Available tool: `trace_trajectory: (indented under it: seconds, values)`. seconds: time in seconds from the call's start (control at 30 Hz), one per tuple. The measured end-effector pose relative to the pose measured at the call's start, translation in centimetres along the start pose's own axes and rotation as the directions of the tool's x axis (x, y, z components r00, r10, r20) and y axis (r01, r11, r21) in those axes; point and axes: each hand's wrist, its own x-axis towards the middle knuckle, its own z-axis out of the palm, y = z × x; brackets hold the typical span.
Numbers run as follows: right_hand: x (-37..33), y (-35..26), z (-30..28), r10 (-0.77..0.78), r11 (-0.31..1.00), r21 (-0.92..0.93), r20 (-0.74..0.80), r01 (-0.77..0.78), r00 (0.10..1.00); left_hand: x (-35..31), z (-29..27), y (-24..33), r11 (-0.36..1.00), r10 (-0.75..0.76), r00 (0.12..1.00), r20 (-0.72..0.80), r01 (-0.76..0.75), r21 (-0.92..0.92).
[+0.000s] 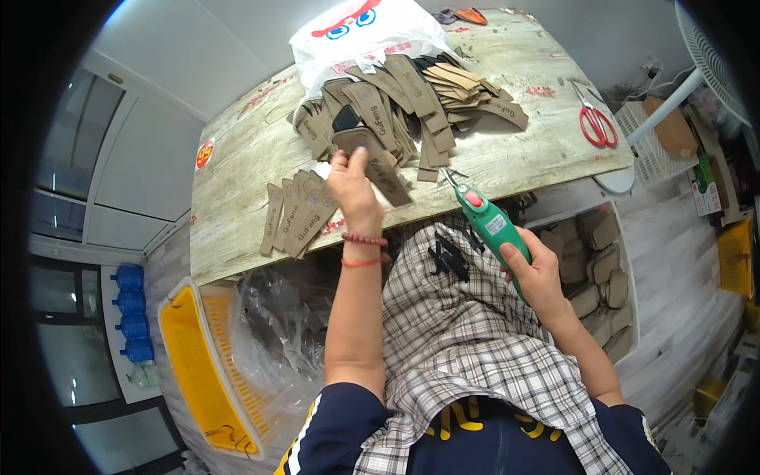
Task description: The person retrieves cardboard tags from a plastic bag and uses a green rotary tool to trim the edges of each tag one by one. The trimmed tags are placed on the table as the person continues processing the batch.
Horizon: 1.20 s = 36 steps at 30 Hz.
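My left hand is closed, with thumb and fingers pinching the upper end of a brown fabric strap piece that slants down toward the table's front edge. In my right hand are green electric scissors with a red switch, their pointed metal tip directed up and left, apart from the strap piece. Beyond my left hand lies a heap of similar brown strap pieces, some showing their tan backs. Several more strap pieces lie fanned out to the left of my wrist.
A white plastic bag stands behind the heap on the wooden-patterned table. Red-handled scissors lie at the right. Below are a yellow basket and a bin of brown pieces. Black scraps rest on my checked apron.
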Motion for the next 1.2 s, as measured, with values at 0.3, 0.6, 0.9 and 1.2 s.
trace_trajectory:
  seconds: [0.3,0.6,0.9,1.2]
  values:
    - [-1.4,0.7,-1.3,0.017,1.0,0.021,-0.043,-0.016,0.999,-7.7,3.8,-1.7,0.917,-0.332,0.939,0.095,0.344,-0.2]
    - [-2.1,1.3,-2.2,0.03,0.998,0.06,-0.054,-0.027,0.998,-9.3,4.6,-2.8,0.881,-0.426,0.887,0.178,0.452,-0.139]
    - [-2.1,1.0,-2.3,0.038,0.998,0.055,-0.045,-0.035,0.998,-9.9,4.3,-2.7,0.875,-0.438,0.884,0.164,0.461,-0.149]
    - [-2.6,1.4,-2.1,-0.01,1.0,-0.006,-0.044,0.009,0.999,-9.7,4.4,-2.7,0.899,-0.377,0.921,0.096,0.389,-0.201]
